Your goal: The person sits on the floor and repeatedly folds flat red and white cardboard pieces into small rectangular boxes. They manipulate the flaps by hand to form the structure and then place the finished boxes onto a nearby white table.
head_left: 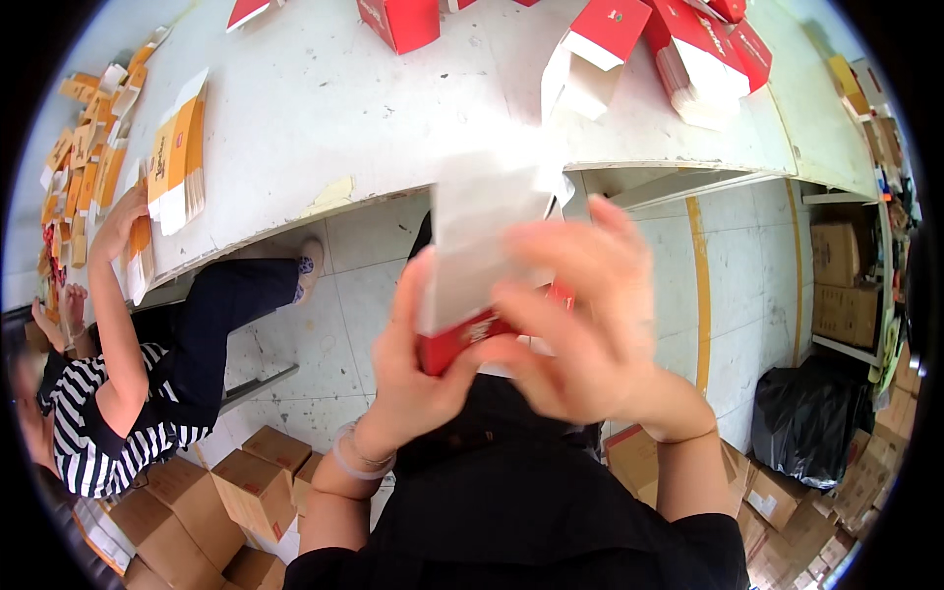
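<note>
In front of my body, above the floor and near the table's edge, I hold a red and white folding carton [472, 231]. A tall pale panel stands up from its red lower part, and the panel is blurred by motion. My left hand [413, 364] is closed round the carton's left side, thumb across the red face. Over the carton's right side is my right hand [600, 324], fingers bent and smeared by motion. Its fingertips overlap the carton, and I cannot tell whether they grip it. A bracelet circles my left wrist.
On the white table [324, 108] lie a red carton [401, 25], a stack of flat red cartons [693, 59] and a yellow carton stack [179, 152]. A co-worker [118, 393] sits left, one hand on yellow cartons. Brown boxes [254, 482] and a black bag [808, 423] stand below.
</note>
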Available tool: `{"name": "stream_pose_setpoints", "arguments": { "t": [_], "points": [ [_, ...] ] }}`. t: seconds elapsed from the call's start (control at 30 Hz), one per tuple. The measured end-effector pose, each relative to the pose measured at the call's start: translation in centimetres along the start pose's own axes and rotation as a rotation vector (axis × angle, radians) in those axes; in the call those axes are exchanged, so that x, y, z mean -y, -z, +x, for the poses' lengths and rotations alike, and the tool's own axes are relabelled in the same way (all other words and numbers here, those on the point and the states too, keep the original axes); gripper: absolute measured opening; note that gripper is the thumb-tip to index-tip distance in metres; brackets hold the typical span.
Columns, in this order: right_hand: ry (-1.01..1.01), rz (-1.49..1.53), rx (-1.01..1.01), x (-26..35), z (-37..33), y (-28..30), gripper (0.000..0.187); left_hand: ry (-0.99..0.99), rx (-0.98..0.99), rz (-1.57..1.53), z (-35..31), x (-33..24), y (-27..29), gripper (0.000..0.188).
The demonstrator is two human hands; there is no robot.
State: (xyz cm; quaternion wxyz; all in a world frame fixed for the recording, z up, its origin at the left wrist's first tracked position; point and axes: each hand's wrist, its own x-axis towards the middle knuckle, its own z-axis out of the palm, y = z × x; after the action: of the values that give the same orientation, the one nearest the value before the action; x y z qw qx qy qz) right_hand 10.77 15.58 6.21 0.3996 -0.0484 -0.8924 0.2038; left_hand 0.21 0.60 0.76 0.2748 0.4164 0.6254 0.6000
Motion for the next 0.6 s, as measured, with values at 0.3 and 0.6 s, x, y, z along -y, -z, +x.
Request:
{"name": "stream_pose_setpoints", "arguments": {
  "t": [0.3,0.6],
  "points": [
    [-0.247,0.407,-0.029,0.0,-4.4,-1.1,0.037,0.14,0.236,-0.527,0.5,0.6,0.6,0.085],
    [-0.974,1.083,0.184,-3.6,-1.1,1.5,0.048,-0.085,0.329,-0.027,0.9,0.5,2.0,0.066]
  ]
}}
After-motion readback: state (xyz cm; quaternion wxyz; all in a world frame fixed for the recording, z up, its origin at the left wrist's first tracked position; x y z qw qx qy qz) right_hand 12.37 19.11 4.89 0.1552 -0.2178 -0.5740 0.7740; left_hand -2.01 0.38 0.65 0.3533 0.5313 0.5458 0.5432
